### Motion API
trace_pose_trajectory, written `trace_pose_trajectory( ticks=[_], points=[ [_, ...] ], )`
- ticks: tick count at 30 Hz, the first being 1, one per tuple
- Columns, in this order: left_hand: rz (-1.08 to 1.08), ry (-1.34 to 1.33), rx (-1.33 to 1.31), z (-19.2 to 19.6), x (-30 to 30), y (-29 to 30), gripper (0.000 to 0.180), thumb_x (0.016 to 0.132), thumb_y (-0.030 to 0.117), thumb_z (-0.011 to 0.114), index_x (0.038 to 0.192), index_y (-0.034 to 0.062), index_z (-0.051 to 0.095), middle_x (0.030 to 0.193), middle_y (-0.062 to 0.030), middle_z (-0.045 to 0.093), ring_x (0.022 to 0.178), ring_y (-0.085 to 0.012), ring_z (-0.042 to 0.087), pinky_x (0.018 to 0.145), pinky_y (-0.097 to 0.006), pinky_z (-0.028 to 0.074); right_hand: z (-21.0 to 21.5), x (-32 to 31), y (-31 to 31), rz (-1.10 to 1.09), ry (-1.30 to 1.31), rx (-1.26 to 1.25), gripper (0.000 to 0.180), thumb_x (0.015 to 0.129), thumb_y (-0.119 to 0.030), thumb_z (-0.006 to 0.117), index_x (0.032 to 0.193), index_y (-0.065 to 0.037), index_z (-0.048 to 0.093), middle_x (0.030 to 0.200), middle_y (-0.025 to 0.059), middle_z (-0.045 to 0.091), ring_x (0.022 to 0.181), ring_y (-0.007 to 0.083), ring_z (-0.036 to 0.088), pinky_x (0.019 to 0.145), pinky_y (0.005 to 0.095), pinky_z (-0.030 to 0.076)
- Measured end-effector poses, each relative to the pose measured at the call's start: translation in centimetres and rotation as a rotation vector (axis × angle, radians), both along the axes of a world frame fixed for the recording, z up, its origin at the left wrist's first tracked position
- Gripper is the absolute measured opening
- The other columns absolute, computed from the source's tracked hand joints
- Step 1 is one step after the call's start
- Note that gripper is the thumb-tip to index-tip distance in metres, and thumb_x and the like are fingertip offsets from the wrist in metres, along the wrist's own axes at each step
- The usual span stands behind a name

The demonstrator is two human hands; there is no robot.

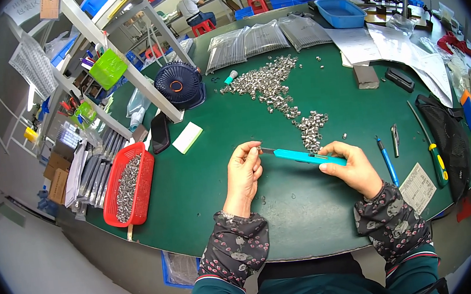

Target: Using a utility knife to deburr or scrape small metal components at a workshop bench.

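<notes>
My right hand (pixel 353 165) is closed around a teal utility knife (pixel 304 156), its blade pointing left. The blade's tip meets the fingertips of my left hand (pixel 242 172), which pinch a small metal part mostly hidden by the fingers. Just beyond the knife lies a small heap of short metal rings (pixel 312 128). It trails back into a larger pile of the same rings (pixel 263 83) on the green table (pixel 217 132). At the left edge, a red plastic basket (pixel 148 172) holds many small metal pieces.
Left of centre are a dark fan (pixel 179 85), a phone (pixel 160 132) and a white pad (pixel 187 138). Bagged metal rods (pixel 264 37) and a blue tub (pixel 340 13) stand at the back. To the right lie a blue pen (pixel 387 161), a yellow-green-handled tool (pixel 438 164) and papers.
</notes>
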State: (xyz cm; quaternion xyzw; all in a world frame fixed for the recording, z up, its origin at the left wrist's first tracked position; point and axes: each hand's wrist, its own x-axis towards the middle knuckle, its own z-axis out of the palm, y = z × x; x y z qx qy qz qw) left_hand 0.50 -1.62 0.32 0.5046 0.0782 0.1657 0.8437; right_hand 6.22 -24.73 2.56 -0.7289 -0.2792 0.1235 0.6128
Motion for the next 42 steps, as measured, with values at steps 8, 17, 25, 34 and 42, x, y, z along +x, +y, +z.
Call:
trace_pose_trajectory(
  ticks=[8,17,25,34,42],
  points=[
    [0.016,0.014,0.188,-0.1,-0.1,0.1,0.012,0.085,0.007,0.053,0.095,0.0009,0.056,0.07,0.0032,0.046,0.049,-0.0002,0.032,0.037,-0.015,0.021,0.2,0.1,0.0,0.02,0.104,-0.065,0.026,0.07,-0.011,0.065,0.093,0.0,0.058,0.082,0.0025,0.058,0.072,0.0092,0.05,0.066,0.0233,0.04],
    [-0.012,0.087,-0.054,0.0,-0.3,0.2,0.015,0.087,0.011,0.05,0.095,-0.0007,0.055,0.078,-0.0023,0.051,0.05,-0.0016,0.034,0.037,-0.014,0.025,0.6,-0.4,0.5,-0.378,-0.707,0.014,0.031,0.062,-0.003,0.067,0.091,-0.004,0.055,0.074,0.0126,0.053,0.064,0.0298,0.054,0.055,0.0342,0.043],
    [-0.063,0.067,-0.21,0.1,-0.3,0.5,0.02,0.089,0.023,0.048,0.087,0.0034,0.053,0.073,-0.0026,0.048,0.05,-0.0055,0.036,0.036,-0.015,0.024,0.1,-0.1,0.3,-0.316,-0.836,-0.328,0.031,0.065,-0.005,0.065,0.093,-0.009,0.053,0.077,0.0085,0.048,0.069,0.0284,0.054,0.057,0.0378,0.043],
    [-0.22,0.265,0.389,1.4,0.8,-4.9,0.007,0.084,0.014,0.055,0.084,0.0067,0.054,0.06,0.0052,0.042,0.047,-0.0017,0.033,0.036,-0.016,0.022,0.7,1.0,-0.1,-0.556,-0.596,0.118,0.032,0.065,-0.003,0.064,0.095,-0.006,0.055,0.088,0.0103,0.057,0.078,0.0288,0.057,0.065,0.0327,0.046],
    [-0.099,-0.109,1.691,0.7,3.4,-9.3,0.02,0.072,0.008,0.06,0.092,0.0071,0.06,0.079,-0.0104,0.059,0.069,-0.0303,0.058,0.059,-0.037,0.046,0.5,0.8,-0.1,-0.546,-0.569,0.162,0.032,0.065,-0.004,0.063,0.096,-0.006,0.055,0.089,0.01,0.057,0.079,0.0298,0.057,0.066,0.0338,0.047]
  ],
)
